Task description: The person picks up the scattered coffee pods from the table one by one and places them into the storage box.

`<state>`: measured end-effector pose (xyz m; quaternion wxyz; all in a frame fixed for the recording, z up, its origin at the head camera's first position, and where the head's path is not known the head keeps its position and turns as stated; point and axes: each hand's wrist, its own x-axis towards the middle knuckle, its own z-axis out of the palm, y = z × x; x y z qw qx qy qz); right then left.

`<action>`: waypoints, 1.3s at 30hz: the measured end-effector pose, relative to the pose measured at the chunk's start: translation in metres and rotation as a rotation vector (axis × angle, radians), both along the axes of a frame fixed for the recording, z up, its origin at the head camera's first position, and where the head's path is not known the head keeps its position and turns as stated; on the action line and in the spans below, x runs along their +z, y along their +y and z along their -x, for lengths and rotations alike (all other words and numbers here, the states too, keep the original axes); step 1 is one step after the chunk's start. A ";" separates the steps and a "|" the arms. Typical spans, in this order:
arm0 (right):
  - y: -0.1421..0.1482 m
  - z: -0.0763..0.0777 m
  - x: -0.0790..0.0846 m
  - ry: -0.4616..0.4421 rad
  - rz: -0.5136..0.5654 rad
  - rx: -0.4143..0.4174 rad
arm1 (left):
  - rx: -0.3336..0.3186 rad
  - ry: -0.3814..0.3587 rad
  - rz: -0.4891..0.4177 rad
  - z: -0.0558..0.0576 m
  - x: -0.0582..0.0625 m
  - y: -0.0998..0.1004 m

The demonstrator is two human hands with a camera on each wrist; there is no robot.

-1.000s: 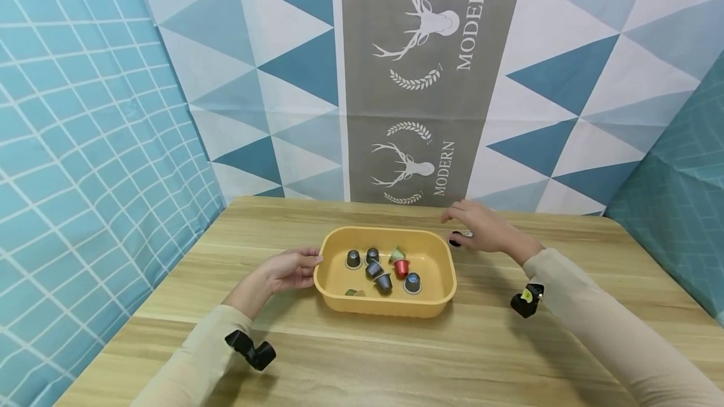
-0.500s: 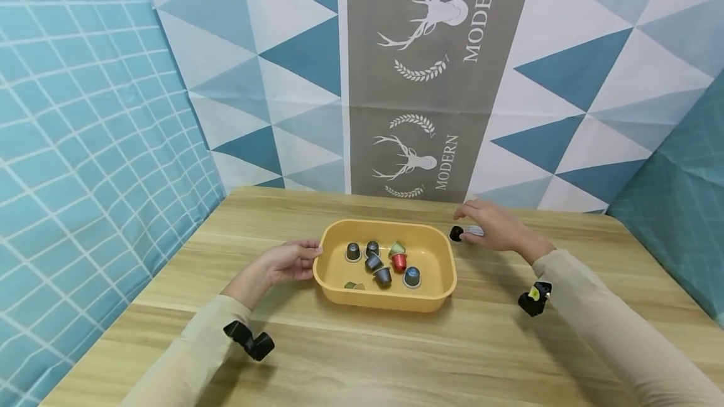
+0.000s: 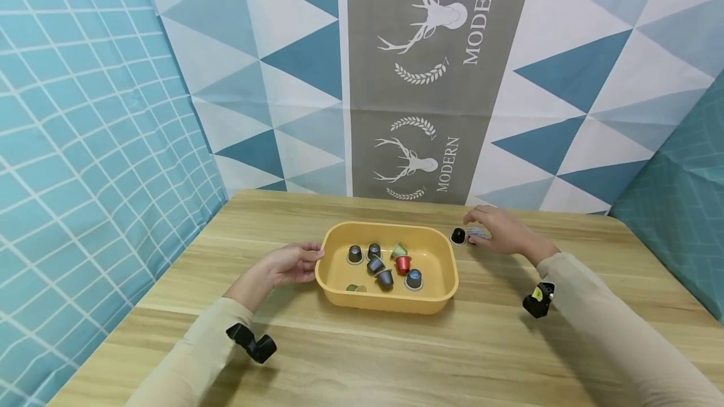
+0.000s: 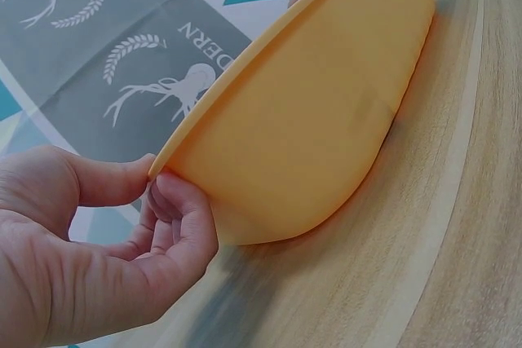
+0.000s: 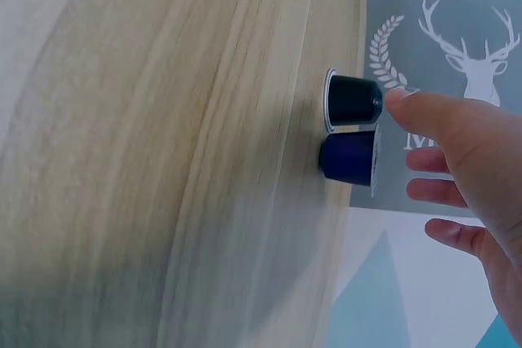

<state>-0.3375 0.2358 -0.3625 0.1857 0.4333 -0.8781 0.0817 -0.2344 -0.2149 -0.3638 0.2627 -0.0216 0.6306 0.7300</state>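
Note:
My left hand (image 3: 291,264) pinches the left rim of a yellow plastic basin (image 3: 373,300); in the left wrist view the thumb lies on the rim and curled fingers lie under it. Inside are several coffee capsules, among them a red capsule (image 3: 403,264), a blue-topped capsule (image 3: 414,278) and a green capsule (image 3: 399,250). Right of the basin, a black capsule (image 5: 353,101) stands lid down. Touching or nearly touching it is a dark blue capsule (image 5: 347,158), its pale lid up. Over these two hovers my right hand (image 3: 500,231), fingers loosely bent, holding nothing visible.
The wooden table (image 3: 362,357) extends in front of the basin and to both sides. A patterned backdrop (image 3: 418,80) rises at its back edge, with a blue gridded cloth (image 3: 102,143) on the left and a teal cloth (image 3: 679,206) on the right.
My right hand has shifted slightly right, so the black capsule shows fully and the pale lid beside it is partly covered. My left hand keeps its grip on the basin.

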 end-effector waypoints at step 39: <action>0.013 0.007 -0.010 -0.262 0.035 -0.071 | 0.015 -0.009 0.026 -0.001 0.001 0.003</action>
